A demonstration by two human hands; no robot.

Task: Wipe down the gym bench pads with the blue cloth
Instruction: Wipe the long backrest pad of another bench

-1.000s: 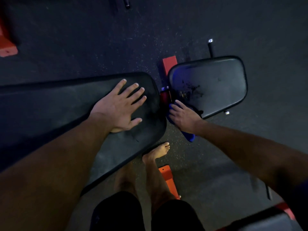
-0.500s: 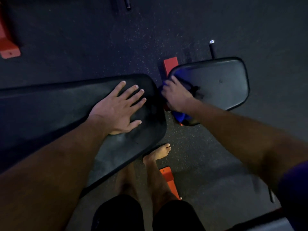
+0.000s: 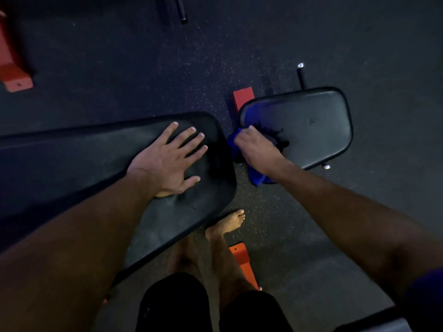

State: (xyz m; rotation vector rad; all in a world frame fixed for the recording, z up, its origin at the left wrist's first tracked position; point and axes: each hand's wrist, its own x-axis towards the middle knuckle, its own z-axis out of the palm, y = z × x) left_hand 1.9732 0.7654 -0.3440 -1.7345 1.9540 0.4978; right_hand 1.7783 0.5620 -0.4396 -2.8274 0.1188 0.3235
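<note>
A long black back pad (image 3: 72, 159) runs from the left edge to the middle. My left hand (image 3: 167, 161) rests flat on its right end with the fingers spread. To the right lies the smaller black seat pad (image 3: 311, 125), scuffed near its left edge. My right hand (image 3: 256, 149) grips the blue cloth (image 3: 256, 176) at that pad's left edge, over the gap between the two pads. Part of the cloth hangs below my wrist, and another bunch shows left of my fingers.
Orange-red frame parts show behind the seat pad (image 3: 243, 97), by my bare feet (image 3: 242, 262) and at the far left (image 3: 14, 75). A black handle (image 3: 300, 76) sticks out behind the seat pad. A dark bar (image 3: 181, 10) lies on the speckled rubber floor.
My right hand with the cloth has moved from the seat pad's near left corner up along its left edge. My left hand has stayed flat on the back pad.
</note>
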